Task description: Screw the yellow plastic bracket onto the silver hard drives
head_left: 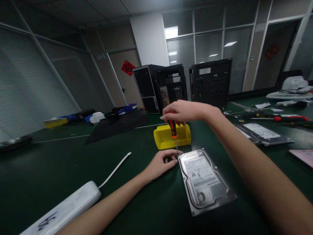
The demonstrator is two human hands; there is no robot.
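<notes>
A silver hard drive lies flat on the dark green table in front of me. My right hand is closed around the red-and-black handle of a screwdriver, held upright with its tip at the drive's far left corner. My left hand rests on the table at that same corner, fingers curled and pinched against the drive's edge next to the screwdriver tip. Whether anything sits between those fingers is hidden.
A yellow plastic tray stands just behind the drive. A white power strip with its cable lies at the near left. More hard drives and screwdrivers are on the right. Two black computer cases stand at the back.
</notes>
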